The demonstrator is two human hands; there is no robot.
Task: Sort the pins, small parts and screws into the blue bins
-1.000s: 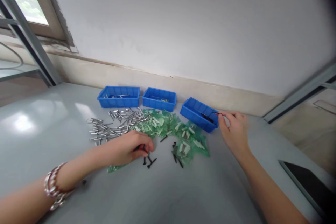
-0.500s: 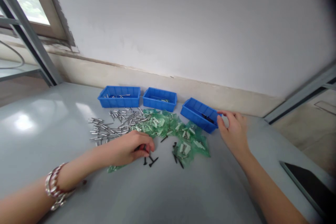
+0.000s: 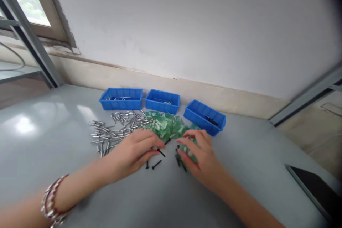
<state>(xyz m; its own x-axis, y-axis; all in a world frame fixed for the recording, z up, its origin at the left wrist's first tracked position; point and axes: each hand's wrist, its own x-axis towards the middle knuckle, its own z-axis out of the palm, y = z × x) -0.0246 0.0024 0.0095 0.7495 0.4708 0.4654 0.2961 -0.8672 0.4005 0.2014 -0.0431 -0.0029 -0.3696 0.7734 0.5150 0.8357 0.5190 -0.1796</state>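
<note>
Between thumb and fingers, my left hand [image 3: 136, 148] pinches a black screw [image 3: 161, 153] just above the table. My right hand [image 3: 200, 153] is open, fingers curved and apart, over the right end of the small green plastic packets [image 3: 165, 124]. Several loose black screws [image 3: 156, 164] lie on the table below my left hand, and others [image 3: 184, 166] lie beside my right thumb. Part of the packets is hidden behind my right hand. To the left spreads a heap of silver pop rivets [image 3: 114, 133].
Three blue bins stand along the wall: the left bin [image 3: 121, 105] holds a few rivets, the middle bin [image 3: 161, 106] a few pale pieces, the right bin [image 3: 197, 115] some black screws. A dark flat panel [image 3: 312, 188] lies at the right edge.
My right hand has left the right bin and come down left to the green packets. My left hand has risen slightly to the right with a black screw in its fingertips.
</note>
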